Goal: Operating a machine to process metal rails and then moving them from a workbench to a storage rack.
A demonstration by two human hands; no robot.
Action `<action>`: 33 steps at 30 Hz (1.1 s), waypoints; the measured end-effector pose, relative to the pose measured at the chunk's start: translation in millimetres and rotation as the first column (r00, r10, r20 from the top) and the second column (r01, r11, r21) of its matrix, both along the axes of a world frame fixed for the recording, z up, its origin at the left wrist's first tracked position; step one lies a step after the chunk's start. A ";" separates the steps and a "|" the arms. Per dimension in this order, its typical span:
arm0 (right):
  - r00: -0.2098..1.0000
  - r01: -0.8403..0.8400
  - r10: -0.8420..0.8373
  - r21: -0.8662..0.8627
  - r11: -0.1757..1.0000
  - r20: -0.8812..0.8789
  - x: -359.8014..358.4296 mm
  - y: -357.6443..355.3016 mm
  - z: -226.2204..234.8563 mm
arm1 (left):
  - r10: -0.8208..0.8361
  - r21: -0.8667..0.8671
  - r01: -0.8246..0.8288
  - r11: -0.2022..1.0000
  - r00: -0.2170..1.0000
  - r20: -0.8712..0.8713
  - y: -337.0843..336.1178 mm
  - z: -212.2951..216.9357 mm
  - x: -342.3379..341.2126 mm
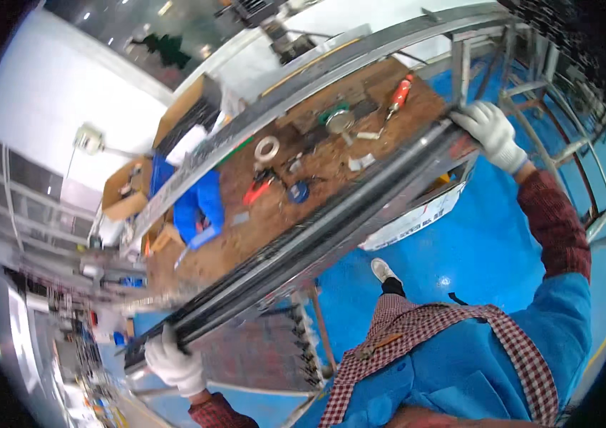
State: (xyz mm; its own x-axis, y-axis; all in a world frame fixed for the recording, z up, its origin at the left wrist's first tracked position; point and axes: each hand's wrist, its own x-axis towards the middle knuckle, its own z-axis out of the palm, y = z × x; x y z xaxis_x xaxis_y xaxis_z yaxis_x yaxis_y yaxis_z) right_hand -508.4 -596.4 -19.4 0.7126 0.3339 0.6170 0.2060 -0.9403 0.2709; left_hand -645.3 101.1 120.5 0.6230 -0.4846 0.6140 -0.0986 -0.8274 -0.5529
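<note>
A long dark bar (pixel 331 222) with a ridged profile runs slantwise along the near edge of the workbench (pixel 260 228). My left hand (pixel 175 364), in a white glove, is closed on its near left end. At the far right end, my right hand (pixel 492 135), also gloved in white, has its fingers bent over the bar. The undersides of both grips are hidden. On the brown bench top beyond the bar lie a roll of tape (pixel 266 148), a red-handled tool (pixel 259 187), a small dark blue round item (pixel 298 191) and an orange-red power tool (pixel 401 93).
A blue bin (pixel 187 217) and an open cardboard box (pixel 126 191) stand at the bench's left end. A long metal rail (pixel 303 93) spans the far side. Below the bar is a white carton (pixel 417 222). A metal frame (pixel 567 150) stands at right on the blue floor (pixel 460 250).
</note>
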 end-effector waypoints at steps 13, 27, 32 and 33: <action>0.971 0.137 -0.145 0.055 0.989 0.192 177.1 2.2 30.2 | -0.153 0.006 0.153 0.988 0.988 0.032 0.9 -27.3 233.0; 0.932 0.357 -0.357 -0.013 0.934 -0.067 417.6 -132.7 13.9 | 0.026 -0.314 -0.192 0.930 0.885 -0.464 -184.8 -62.0 412.1; 0.907 0.418 -0.413 0.050 0.907 -0.082 467.7 -150.3 -22.2 | -0.026 -0.374 -0.179 0.910 0.876 -0.482 -212.1 -79.7 475.3; 0.898 0.432 -0.423 0.062 0.900 -0.124 473.5 -146.6 -24.2 | -0.038 -0.382 -0.170 0.908 0.876 -0.481 -213.3 -81.5 488.6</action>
